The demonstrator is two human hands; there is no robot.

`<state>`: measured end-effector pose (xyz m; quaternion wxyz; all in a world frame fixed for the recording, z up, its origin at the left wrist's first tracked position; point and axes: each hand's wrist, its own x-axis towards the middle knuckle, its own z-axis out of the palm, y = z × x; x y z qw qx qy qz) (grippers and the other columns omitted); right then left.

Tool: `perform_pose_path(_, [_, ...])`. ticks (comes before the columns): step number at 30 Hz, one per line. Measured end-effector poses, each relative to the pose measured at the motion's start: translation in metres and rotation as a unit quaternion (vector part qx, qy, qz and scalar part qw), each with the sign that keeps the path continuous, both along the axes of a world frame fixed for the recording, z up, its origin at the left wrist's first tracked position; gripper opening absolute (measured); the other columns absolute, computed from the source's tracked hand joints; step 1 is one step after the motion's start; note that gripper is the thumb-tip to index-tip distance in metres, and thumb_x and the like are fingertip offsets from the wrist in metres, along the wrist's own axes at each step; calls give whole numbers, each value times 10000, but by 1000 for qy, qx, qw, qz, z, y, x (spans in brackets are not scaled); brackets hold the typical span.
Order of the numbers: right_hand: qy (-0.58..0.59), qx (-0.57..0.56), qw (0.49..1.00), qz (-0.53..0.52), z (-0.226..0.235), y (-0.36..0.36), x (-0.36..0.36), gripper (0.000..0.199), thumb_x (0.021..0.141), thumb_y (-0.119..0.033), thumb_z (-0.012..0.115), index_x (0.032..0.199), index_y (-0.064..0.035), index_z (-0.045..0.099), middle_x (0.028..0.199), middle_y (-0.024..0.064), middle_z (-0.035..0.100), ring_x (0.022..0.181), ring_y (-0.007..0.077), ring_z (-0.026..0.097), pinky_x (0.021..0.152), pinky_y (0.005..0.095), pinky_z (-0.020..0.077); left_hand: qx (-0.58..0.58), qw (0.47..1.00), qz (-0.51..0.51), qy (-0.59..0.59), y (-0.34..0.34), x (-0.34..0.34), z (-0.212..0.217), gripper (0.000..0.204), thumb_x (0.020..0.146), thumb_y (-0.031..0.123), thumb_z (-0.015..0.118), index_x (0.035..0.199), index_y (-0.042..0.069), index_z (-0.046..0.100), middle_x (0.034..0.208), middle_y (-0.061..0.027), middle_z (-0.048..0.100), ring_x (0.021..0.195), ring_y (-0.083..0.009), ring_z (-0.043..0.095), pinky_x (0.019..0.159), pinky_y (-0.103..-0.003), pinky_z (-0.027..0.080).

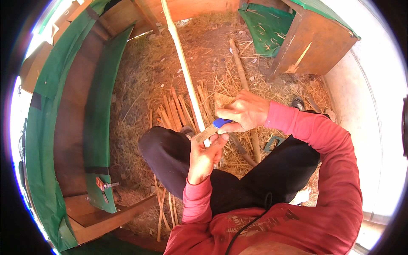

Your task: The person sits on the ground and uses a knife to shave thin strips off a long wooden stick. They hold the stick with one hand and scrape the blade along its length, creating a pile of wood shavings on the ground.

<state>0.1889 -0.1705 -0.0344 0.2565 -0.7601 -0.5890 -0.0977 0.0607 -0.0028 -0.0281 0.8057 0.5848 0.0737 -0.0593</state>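
A long pale wooden stick (182,63) runs from the top of the view down between my knees. My left hand (203,157) is closed around its near end. My right hand (246,111) grips the blue handle (221,123) of a knife-like tool. Its flat brown blade (205,133) lies across the stick just above my left fingers. Whether the blade's edge bites into the wood cannot be made out.
Several split wood pieces (172,111) lie on straw past my knees, beside a thicker pole (239,66). Green-covered wooden benching (95,127) stands left, with an orange-handled tool (102,185) on it. A wooden cabinet (312,42) is at far right.
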Motion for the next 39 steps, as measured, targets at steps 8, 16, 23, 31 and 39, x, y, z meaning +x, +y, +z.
perform_pose_path(8, [-59, 29, 890, -450, 35, -5, 90, 396, 1003, -407, 454, 905, -56, 610, 460, 65, 486, 383, 248, 488, 389, 380, 403, -29, 999, -4, 12, -1, 2, -12, 327, 884, 55, 665, 716, 134, 395, 544, 71, 397, 412, -24, 311, 380, -211, 212])
perform_pose_path(16, [268, 155, 913, -264, 16, -1, 32, 591, 953, -585, 456, 967, -27, 650, 608, 17, 483, 554, 148, 480, 547, 349, 395, 221, 970, 71, -75, -6, 9, -25, 269, 872, 138, 697, 752, 61, 468, 572, 31, 430, 489, -52, 383, 444, -241, 309])
perform_pose_path(23, [517, 144, 835, -120, -1, 13, 14, 337, 962, -403, 572, 931, -76, 646, 664, -68, 432, 602, 47, 407, 527, 249, 364, 393, 907, 102, -113, -27, 17, -14, 266, 895, 217, 675, 794, 27, 518, 504, -78, 489, 453, -129, 472, 460, -314, 389])
perform_pose_path(31, [528, 188, 826, -68, 13, 5, 17, 317, 952, -369, 601, 912, -55, 630, 704, -46, 514, 638, 53, 453, 554, 260, 406, 265, 954, 21, -135, -35, 26, -26, 309, 968, 324, 565, 888, 28, 529, 525, -28, 509, 466, -115, 509, 460, -303, 398])
perform_pose_path(39, [252, 189, 940, -132, 43, -2, 14, 398, 930, -425, 586, 892, -31, 619, 557, 127, 447, 499, 198, 471, 515, 384, 370, 100, 985, -66, -124, -15, 43, 27, 225, 1022, 266, 469, 889, 85, 481, 492, 23, 429, 360, -46, 352, 337, -201, 275])
